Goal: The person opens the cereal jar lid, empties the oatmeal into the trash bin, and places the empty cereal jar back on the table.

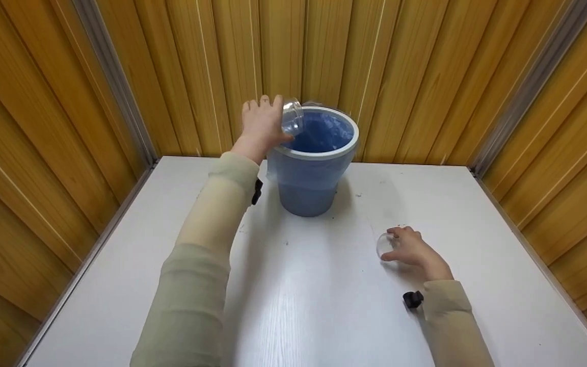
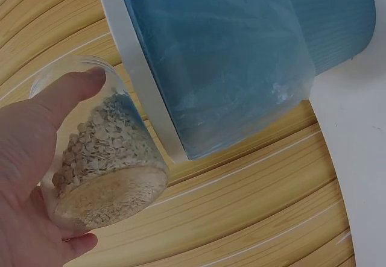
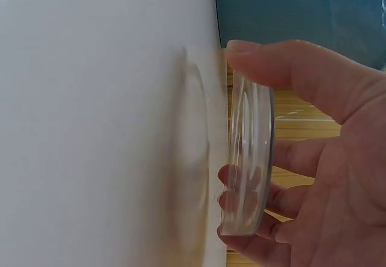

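My left hand [image 1: 263, 122] grips a clear plastic jar [image 1: 292, 117] tilted at the left rim of a blue trash can [image 1: 306, 188]. In the left wrist view, pale flakes like oats [image 2: 99, 140] lie inside the jar [image 2: 139, 158], held between thumb and fingers. The can has a white rim [image 1: 352, 140] and a thin translucent bag lining it. To the front right, my right hand [image 1: 416, 250] holds a clear round lid [image 1: 385, 246] by its edge, just above the table. The right wrist view shows the lid [image 3: 250, 158] between thumb and fingers.
The white table [image 1: 319, 285] carries a few small crumbs [image 1: 358, 194] near the can. Wood-patterned panels [image 1: 212, 76] stand close behind the can and along both sides, with grey metal posts [image 1: 115, 76] at the corners.
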A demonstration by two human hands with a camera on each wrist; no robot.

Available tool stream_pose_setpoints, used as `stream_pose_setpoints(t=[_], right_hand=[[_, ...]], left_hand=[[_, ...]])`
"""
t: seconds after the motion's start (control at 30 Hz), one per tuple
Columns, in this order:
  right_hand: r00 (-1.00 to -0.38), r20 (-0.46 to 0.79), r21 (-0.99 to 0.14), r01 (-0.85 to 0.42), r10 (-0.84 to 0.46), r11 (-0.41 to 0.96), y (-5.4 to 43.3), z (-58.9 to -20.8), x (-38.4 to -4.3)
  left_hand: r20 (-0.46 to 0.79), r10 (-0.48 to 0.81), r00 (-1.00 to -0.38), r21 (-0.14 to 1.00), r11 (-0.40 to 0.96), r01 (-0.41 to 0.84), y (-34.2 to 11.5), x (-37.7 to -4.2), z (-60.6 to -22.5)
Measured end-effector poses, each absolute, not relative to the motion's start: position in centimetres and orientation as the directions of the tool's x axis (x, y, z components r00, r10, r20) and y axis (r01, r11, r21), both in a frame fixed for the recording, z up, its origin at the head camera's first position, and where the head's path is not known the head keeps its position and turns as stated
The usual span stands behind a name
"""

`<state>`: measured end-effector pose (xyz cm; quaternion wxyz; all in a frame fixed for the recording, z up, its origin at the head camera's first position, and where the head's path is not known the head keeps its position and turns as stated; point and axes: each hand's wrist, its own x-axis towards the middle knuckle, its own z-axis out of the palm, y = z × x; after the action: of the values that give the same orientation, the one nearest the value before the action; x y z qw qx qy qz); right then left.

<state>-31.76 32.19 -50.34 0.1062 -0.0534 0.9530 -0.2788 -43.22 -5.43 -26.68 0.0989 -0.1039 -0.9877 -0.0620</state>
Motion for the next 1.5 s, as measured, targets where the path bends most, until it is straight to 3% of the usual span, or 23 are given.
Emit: stream_pose_setpoints(t=[0.23,0.57,1.5], right_hand=[[-0.972,-0.172,-0.543,-0.039,-0.157,0.839,31.9,-50.5,-31.7],[-0.973,-0.147,-0.501,-0.084,-0.18,0.861,32.0,-50.7,-31.8],[-0.973,-0.178,-0.492,-0.044,-0.15,0.869,31.9,-50.7,-31.4]], left_hand=[[0.221,0.211,-0.952,-0.02,0.977,0.211,-5.1,-43.6,-26.8],[0.236,0.226,-0.945,-0.094,0.973,0.209,-4.7,-43.8,-26.9],[0.265,0.35,-0.898,-0.313,0.912,0.264,-3.7,-44.3,-27.4]])
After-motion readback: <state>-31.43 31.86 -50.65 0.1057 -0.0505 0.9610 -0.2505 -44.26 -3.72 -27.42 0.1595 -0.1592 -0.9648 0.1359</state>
